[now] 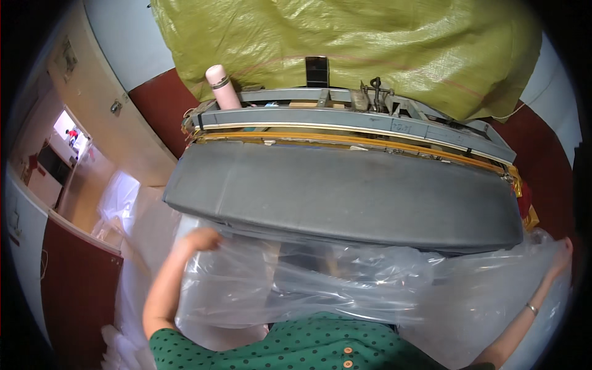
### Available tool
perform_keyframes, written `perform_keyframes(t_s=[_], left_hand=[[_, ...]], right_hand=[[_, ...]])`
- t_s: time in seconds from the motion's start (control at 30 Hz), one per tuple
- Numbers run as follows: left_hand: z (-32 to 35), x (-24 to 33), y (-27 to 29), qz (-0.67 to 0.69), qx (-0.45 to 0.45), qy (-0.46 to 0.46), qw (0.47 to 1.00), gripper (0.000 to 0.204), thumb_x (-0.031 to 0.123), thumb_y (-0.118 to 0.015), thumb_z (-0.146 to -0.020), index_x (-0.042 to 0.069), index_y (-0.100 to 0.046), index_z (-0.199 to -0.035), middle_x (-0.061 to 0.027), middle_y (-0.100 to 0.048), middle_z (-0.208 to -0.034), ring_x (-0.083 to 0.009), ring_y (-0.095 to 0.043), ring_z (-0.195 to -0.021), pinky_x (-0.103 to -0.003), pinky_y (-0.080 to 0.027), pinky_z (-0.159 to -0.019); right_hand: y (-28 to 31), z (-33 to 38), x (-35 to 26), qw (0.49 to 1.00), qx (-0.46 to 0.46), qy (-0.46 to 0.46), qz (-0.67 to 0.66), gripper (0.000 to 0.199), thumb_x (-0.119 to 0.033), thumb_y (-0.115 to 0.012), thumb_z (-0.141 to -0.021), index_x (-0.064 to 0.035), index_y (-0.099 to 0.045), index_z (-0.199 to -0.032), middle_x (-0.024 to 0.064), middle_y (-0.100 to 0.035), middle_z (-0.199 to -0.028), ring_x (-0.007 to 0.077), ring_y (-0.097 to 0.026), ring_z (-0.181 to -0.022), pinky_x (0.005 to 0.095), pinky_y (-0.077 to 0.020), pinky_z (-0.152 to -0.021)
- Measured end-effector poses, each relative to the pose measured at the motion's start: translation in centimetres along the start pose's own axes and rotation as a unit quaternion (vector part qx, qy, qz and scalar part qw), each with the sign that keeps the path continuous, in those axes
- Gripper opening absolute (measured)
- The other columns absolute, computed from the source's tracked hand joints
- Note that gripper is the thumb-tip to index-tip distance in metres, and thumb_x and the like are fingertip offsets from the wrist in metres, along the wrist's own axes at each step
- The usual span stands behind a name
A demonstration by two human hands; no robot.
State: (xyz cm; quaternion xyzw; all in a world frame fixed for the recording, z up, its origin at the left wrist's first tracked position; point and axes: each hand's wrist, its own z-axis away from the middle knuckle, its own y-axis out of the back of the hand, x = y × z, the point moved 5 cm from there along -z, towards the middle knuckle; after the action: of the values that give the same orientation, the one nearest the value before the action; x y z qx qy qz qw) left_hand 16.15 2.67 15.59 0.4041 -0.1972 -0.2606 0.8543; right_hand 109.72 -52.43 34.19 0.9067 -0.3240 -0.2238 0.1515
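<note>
A wide sheet of clear plastic film (370,287) stretches between my hands, below the front edge of a long padded grey bench (351,191). My left hand (205,239) is closed on the film close to the bench's left front corner. Out at the far right, beyond the bench's end, my right hand (561,256) is raised with its fingers closed on the film's other side. The film is wrinkled, and dark shapes show through it in the middle. The fingertips of both hands are partly hidden.
Behind the padding runs a grey metal frame (296,117) with an orange strip and a clamp (376,95). A pink bottle (222,88) leans there. A yellow-green woven sheet (351,43) hangs behind. More film (126,259) lies at left, by an open door (108,92).
</note>
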Motion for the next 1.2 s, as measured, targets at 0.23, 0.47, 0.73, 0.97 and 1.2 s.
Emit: perform_keyframes(t_s=[0.23,0.47,0.73,0.97,1.2], left_hand=[[16.6,-13.5,19.0,0.01,0.867,0.294,0.402,0.019,0.014,-0.046,-0.09,-0.001,-0.058,-0.087,-0.0117,-0.061,-0.087,-0.0257,-0.058,-0.08,-0.035,-0.046,-0.074],[-5.3,-15.6,9.7,0.311,0.43,0.207,0.822,0.063,0.047,-0.044,-0.088,0.003,-0.036,-0.133,-0.0214,-0.04,-0.133,-0.0276,-0.035,-0.126,-0.041,-0.024,-0.104],[-10.4,-12.4,12.4,0.106,0.375,0.313,0.866,0.054,0.049,-0.044,-0.087,0.028,-0.035,-0.136,-0.0054,-0.027,-0.144,-0.0314,-0.023,-0.132,-0.058,-0.016,-0.102],[-7.3,-22.7,10.1,0.07,0.443,0.271,0.852,0.05,0.039,-0.04,-0.092,0.008,-0.039,-0.133,-0.0144,-0.034,-0.139,-0.0303,-0.031,-0.128,-0.038,-0.022,-0.106],[-5.5,-29.6,9.0,0.192,0.467,0.211,0.837,0.051,0.038,-0.039,-0.094,-0.004,-0.047,-0.122,-0.019,-0.048,-0.125,-0.0298,-0.044,-0.116,-0.036,-0.03,-0.1]], right_hand=[[-13.7,11.0,-19.0,0.906,-0.404,-0.036,-0.123,0.016,0.003,-0.046,-0.068,-0.0016,-0.058,-0.077,0.0082,-0.058,-0.067,0.0174,-0.057,-0.066,0.0277,-0.0439,-0.062],[-16.3,10.3,-24.8,0.859,-0.51,-0.018,0.03,0.015,-0.006,-0.055,-0.07,-0.0044,-0.064,-0.081,0.0164,-0.063,-0.075,0.0302,-0.062,-0.077,0.0381,-0.0474,-0.067],[-10.4,-2.3,-21.4,0.945,-0.013,0.044,0.324,0.03,-0.011,-0.06,-0.074,-0.0105,-0.059,-0.104,0.0104,-0.061,-0.101,0.0304,-0.057,-0.094,0.0436,-0.0464,-0.076],[-16.5,11.0,-25.0,0.975,-0.209,0.063,-0.035,0.022,-0.023,-0.055,-0.085,-0.004,-0.058,-0.095,0.0163,-0.059,-0.093,0.034,-0.055,-0.09,0.0386,-0.0436,-0.078],[-19.9,14.5,-19.8,0.908,-0.399,-0.076,0.102,0.066,-0.053,-0.049,-0.082,-0.0105,-0.04,-0.132,0.0105,-0.03,-0.141,0.0248,-0.021,-0.133,0.0465,-0.0166,-0.105]])
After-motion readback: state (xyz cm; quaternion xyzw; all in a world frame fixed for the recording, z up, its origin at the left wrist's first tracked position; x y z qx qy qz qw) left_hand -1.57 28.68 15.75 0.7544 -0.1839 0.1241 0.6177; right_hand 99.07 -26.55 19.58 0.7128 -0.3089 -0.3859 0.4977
